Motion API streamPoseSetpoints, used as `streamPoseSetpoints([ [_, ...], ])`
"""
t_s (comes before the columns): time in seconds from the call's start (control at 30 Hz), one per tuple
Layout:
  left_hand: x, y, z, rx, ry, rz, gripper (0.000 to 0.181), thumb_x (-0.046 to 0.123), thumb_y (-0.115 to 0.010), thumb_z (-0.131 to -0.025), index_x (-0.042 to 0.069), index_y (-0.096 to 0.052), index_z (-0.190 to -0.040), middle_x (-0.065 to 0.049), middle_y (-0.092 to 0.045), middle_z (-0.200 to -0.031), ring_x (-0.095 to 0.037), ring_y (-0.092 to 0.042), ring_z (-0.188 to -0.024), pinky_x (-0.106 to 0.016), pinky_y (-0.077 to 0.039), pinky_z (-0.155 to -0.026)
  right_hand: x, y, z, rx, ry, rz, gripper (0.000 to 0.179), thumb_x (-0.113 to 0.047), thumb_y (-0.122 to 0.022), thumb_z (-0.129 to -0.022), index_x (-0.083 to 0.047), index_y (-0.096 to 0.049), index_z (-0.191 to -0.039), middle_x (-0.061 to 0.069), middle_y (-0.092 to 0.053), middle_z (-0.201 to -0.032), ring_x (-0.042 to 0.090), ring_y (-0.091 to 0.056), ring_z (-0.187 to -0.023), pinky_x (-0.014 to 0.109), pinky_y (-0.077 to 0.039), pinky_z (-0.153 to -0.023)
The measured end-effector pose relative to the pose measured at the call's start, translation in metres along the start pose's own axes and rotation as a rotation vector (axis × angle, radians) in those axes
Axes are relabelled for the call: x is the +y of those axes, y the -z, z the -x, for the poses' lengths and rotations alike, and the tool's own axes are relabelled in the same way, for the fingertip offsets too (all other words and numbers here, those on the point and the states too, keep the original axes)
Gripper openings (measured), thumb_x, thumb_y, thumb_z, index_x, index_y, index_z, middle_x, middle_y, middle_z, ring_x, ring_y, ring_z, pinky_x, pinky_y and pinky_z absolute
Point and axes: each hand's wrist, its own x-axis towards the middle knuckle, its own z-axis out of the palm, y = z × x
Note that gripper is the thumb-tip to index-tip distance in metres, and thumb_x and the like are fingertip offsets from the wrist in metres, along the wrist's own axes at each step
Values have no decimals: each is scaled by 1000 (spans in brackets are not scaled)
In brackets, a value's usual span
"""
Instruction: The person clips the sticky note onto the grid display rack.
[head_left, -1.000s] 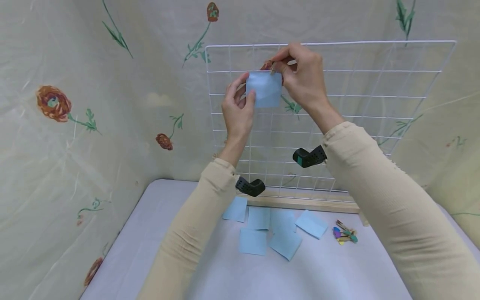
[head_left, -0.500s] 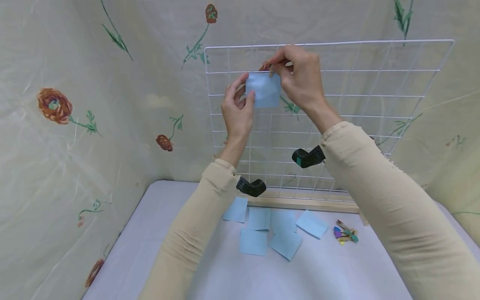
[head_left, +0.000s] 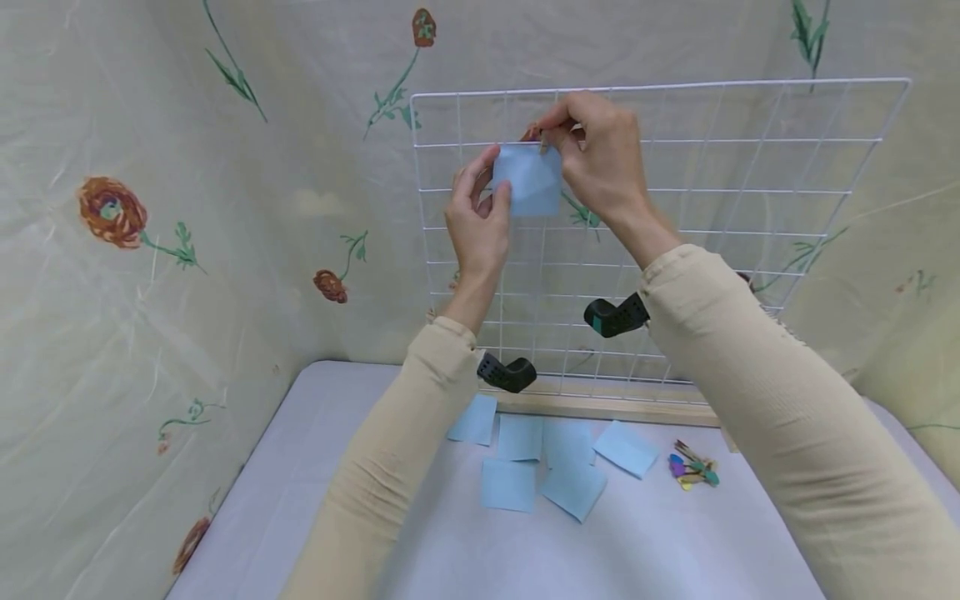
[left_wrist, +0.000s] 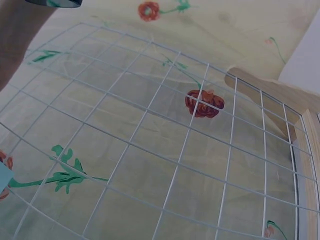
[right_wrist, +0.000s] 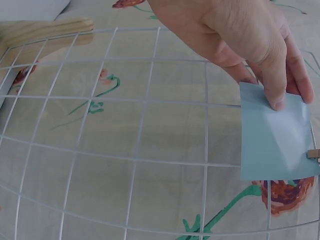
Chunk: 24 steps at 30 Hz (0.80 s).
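A square sheet of light blue paper (head_left: 534, 187) hangs against the white wire grid (head_left: 675, 192), its top edge along a horizontal wire. My left hand (head_left: 478, 218) pinches the sheet's left side, thumb in front; the right wrist view shows this hand (right_wrist: 245, 45) on the paper (right_wrist: 272, 137). At the sheet's upper right, my right hand (head_left: 606, 158) pinches a small wooden clothespin (head_left: 543, 145), mostly hidden by its fingers. The clothespin's tip (right_wrist: 313, 154) touches the paper edge in the right wrist view. Only a corner of the sheet (left_wrist: 4, 176) enters the left wrist view.
Several blue paper squares (head_left: 508, 485) lie on the white table (head_left: 637, 550) below the grid. To their right is a small pile of clothespins (head_left: 693, 467) with coloured decorations. A wooden base (head_left: 600, 406) supports the grid; a floral curtain (head_left: 225, 333) hangs behind.
Both hands stay nearly still at the paper and clothespin. Only a slight shift of the head view shows.
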Motion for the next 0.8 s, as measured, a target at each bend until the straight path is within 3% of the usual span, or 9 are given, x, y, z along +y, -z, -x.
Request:
streamPoseSetpoints([
  [0.53,-3,-1,1,24,-27,-8,34,-6,-57,-89,-2,-57,-123,-15,-56,-123,-15,-57,-114,-22,-52,-88,-2,1,0,16,-1,3,13,-4,-59,-91,-2,-72,-90,8,-72,-93,14,-64,-83,11,-42,-68],
  [0.8,-2,-1,2,8,-18,-13,35,-7,-55,-90,-3,-55,-125,-16,-54,-123,-15,-56,-114,-21,-51,-89,0,1,3,18,6,24,14,-7,-60,-91,0,-72,-95,13,-66,-97,17,-65,-88,26,-55,-78],
])
